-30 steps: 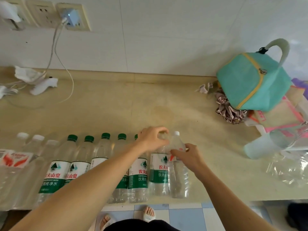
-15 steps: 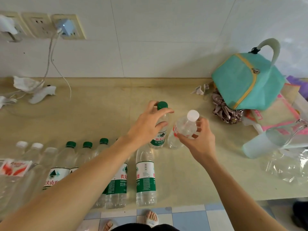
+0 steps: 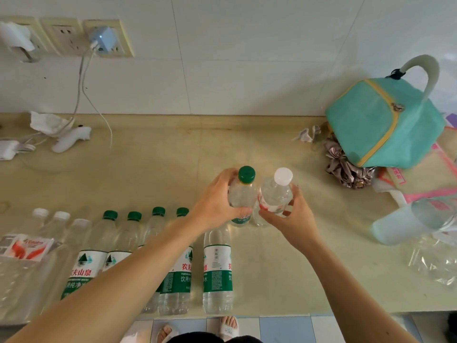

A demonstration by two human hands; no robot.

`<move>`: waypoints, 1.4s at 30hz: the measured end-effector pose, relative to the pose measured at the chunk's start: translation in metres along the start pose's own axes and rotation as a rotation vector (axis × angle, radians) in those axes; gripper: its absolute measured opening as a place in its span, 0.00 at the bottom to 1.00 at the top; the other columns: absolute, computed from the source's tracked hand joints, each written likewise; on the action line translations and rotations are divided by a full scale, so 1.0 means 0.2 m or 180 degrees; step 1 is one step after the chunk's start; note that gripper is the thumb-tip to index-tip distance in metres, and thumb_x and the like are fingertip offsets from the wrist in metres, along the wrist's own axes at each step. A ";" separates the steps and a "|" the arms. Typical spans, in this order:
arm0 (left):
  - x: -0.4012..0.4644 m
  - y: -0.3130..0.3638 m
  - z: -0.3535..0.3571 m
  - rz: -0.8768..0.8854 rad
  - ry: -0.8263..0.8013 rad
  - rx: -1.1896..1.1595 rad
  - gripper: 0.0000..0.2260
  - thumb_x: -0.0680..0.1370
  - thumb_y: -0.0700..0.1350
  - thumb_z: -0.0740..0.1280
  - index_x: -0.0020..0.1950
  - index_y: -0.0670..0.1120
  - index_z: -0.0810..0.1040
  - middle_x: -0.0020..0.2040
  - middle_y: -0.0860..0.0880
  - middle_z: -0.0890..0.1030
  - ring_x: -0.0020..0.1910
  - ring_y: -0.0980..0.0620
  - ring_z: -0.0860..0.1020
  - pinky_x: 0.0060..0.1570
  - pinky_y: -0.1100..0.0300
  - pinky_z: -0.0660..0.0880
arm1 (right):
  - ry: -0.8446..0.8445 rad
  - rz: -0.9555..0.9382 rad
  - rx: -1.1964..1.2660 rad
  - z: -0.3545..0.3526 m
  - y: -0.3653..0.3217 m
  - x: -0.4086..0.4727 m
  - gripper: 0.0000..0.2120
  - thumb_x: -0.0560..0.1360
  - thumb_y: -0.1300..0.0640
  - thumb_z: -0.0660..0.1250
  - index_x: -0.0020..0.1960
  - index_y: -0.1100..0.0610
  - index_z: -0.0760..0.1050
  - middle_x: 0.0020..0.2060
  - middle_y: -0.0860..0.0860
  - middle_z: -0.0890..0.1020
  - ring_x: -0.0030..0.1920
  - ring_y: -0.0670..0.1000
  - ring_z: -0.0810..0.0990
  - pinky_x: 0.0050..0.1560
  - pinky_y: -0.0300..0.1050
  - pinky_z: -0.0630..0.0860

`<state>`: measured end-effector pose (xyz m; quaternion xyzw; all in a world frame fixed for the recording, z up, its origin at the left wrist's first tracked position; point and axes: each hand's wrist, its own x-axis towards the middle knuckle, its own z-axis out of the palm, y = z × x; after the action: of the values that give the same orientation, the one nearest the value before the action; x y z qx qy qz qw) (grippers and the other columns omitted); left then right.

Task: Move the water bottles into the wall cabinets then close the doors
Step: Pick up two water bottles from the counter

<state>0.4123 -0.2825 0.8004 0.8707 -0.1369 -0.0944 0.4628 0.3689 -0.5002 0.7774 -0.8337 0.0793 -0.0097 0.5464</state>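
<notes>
Hiding one bottle's cap point(image 3: 217, 227), left hand point(image 3: 214, 206) gripping green-capped bottle point(image 3: 243, 194)

Green-capped bottle point(image 3: 243, 191) and white-capped bottle point(image 3: 274, 196) side by side, lifted above counter row point(image 3: 138, 256).

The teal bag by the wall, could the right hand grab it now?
Probably not yet: the right hand holds the white-capped bottle. The counter toward the teal bag looks free otherwise.

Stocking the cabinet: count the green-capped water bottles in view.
5. One green-capped bottle in the left hand; four row bottles standing along the counter's front. A green-labelled bottle right of them has its cap hidden behind that wrist.
</notes>
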 end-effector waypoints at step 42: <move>-0.39 1.22 -2.00 0.2202 0.1570 -0.1396 0.31 0.64 0.63 0.78 0.64 0.64 0.74 0.58 0.63 0.82 0.54 0.63 0.81 0.50 0.60 0.79 | 0.0986 -0.2206 0.0705 0.12 -2.32 -0.37 0.18 0.70 0.55 0.80 0.58 0.48 0.81 0.51 0.40 0.87 0.54 0.40 0.84 0.51 0.32 0.79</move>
<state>0.4184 -0.0755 1.2267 0.6523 -0.2817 0.2480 0.6585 0.3550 -0.2870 1.1972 -0.7358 -0.1268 -0.3277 0.5790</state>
